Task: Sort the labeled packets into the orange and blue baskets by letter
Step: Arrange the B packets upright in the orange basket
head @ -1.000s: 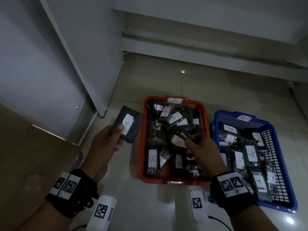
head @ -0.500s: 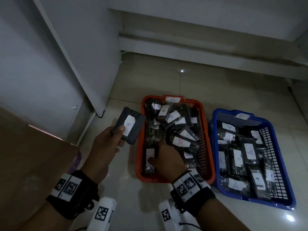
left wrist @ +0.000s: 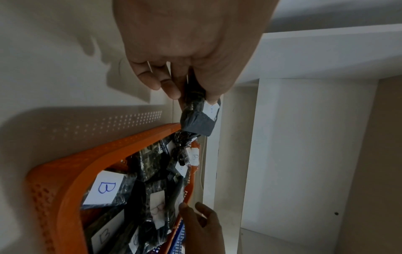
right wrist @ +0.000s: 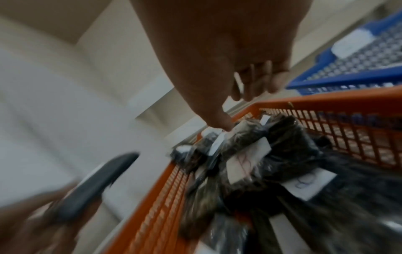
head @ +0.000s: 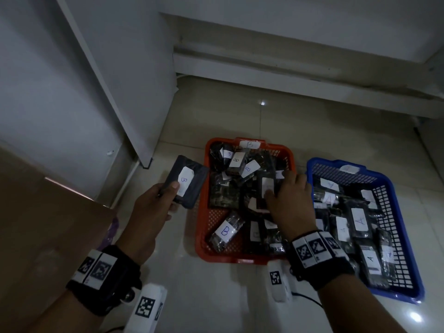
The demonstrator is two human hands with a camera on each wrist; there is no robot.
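Left hand point(head: 153, 207) pinches a B packet point(head: 187, 181); right hand point(head: 290, 200) seemingly rests loose fingers on basket packets point(head: 264, 188).

Two baskets point(head: 201, 236) — packets point(head: 225, 233) in both.

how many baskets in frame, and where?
2, both on the floor: orange basket, right hand reaching into it; blue basket beside it, to its right. None seems hidden.
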